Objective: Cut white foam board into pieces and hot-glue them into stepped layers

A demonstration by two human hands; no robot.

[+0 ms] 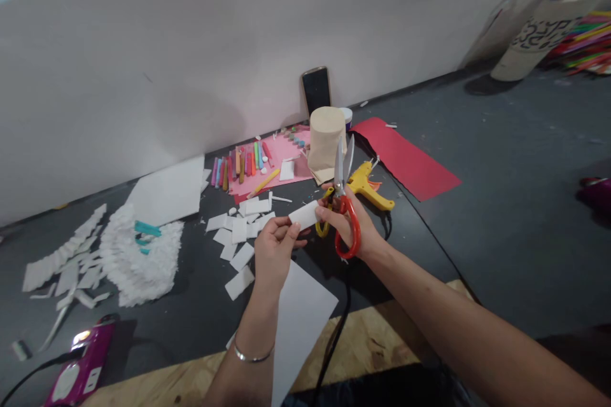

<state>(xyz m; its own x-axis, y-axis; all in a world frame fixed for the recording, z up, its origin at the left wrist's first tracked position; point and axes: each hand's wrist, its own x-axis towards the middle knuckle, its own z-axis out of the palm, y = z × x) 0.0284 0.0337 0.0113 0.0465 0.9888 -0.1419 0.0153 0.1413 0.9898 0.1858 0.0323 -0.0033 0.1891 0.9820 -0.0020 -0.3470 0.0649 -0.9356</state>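
A small folded-looking piece of white paper (304, 217) is stretched between my two hands. My left hand (275, 248) pinches its left end between thumb and fingers. At its right end, the thumb and fingers of my right hand (351, 222) grip the paper. The same hand also carries scissors (351, 243) with a red handle, blades pointing up and slightly apart. A yellow loop (323, 229) shows beside the right fingers; whether it belongs to the scissors I cannot tell. Several cut white paper pieces (238, 229) lie left of my left hand.
A yellow glue gun (367, 187) lies beyond my right hand, near red paper (410, 159). Behind are a beige cylinder (327, 140), a leaning phone (317, 90) and coloured sticks (243, 162). Leftward are a ruffled white piece (138, 261) and a purple device (81, 362). A bottle (534, 38) stands right.
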